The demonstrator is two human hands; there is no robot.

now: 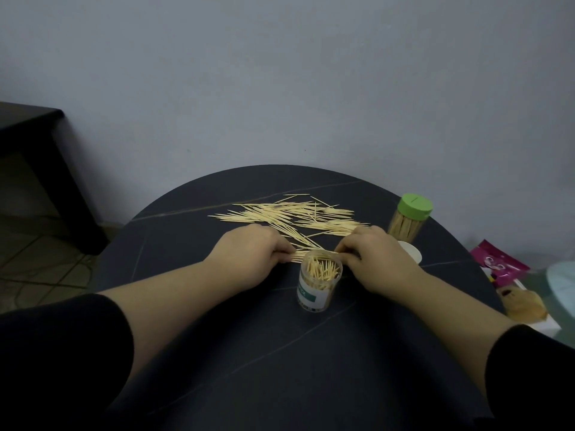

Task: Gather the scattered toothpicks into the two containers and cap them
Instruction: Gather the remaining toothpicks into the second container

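Observation:
Scattered toothpicks lie across the far half of the dark round table. An uncapped clear container with a white and green label stands in front of them, partly filled with toothpicks. Just behind it, a small bundle of toothpicks lies crosswise; my left hand pinches its left end and my right hand pinches its right end. A second container with a green cap stands full at the right. A white cap lies on the table beside my right hand.
A dark side table stands at the left by the wall. Off the table's right edge sit a pink packet, a brown soft object and a pale round thing. Tiled floor shows at the left.

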